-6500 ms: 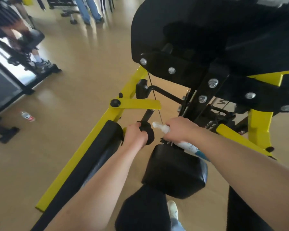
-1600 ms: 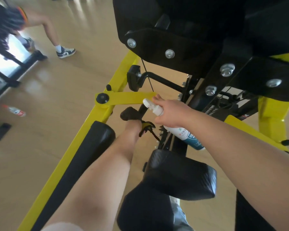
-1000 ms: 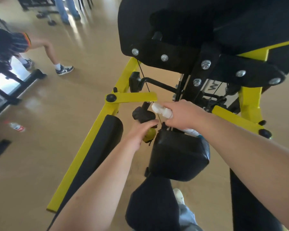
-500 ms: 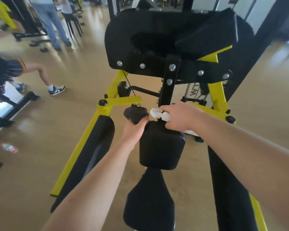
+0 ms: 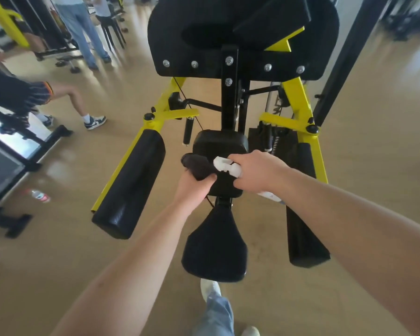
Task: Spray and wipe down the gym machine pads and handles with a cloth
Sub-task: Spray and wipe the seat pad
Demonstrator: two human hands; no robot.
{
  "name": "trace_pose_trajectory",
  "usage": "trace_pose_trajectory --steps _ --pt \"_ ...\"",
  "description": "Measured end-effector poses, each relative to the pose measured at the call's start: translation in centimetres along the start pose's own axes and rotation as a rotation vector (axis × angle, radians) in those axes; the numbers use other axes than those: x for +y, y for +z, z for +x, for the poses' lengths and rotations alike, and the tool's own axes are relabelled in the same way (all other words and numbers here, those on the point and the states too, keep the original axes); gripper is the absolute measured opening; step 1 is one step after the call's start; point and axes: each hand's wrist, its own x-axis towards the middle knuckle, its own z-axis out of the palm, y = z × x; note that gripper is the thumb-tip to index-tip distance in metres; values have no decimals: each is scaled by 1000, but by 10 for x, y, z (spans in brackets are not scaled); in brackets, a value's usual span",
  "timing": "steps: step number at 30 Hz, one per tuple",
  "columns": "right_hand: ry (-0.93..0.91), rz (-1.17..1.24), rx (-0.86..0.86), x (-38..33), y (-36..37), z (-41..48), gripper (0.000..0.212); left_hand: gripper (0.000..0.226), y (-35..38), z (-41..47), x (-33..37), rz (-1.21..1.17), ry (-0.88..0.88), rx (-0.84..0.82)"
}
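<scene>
Two grips clamped: left hand (image 5: 193, 188) on dark cloth (image 5: 196, 166), right hand (image 5: 255, 172) hiding most of spray bottle (image 5: 224, 165).

A single head-worn wide-angle camera looks forward and down, close over the yellow-framed gym machine (image 5: 228, 69) and floor (image 5: 58, 238).

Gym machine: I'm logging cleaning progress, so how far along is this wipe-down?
Done: cannot tell; no pad shows wipe marks. In hand: the left hand grips the cloth and the right hand holds the spray bottle, both at the small centre pad. Left, likely: the seat, both long side pads and the hanging handle.
</scene>
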Motion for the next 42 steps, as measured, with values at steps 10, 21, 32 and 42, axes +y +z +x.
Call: trace_pose_trajectory --steps 10,21,32,42 --pt "155 252 -88 -34 70 -50 35 11 8 -64 -60 77 -157 -69" --pt "446 591 -225 -32 212 -17 52 26 9 -7 -177 149 -233 -169" --pt "759 853 -267 -24 322 62 39 79 42 67 -271 339 -292 -284" --pt "897 928 -194 -8 380 107 33 41 65 108 -322 423 -257 -247"
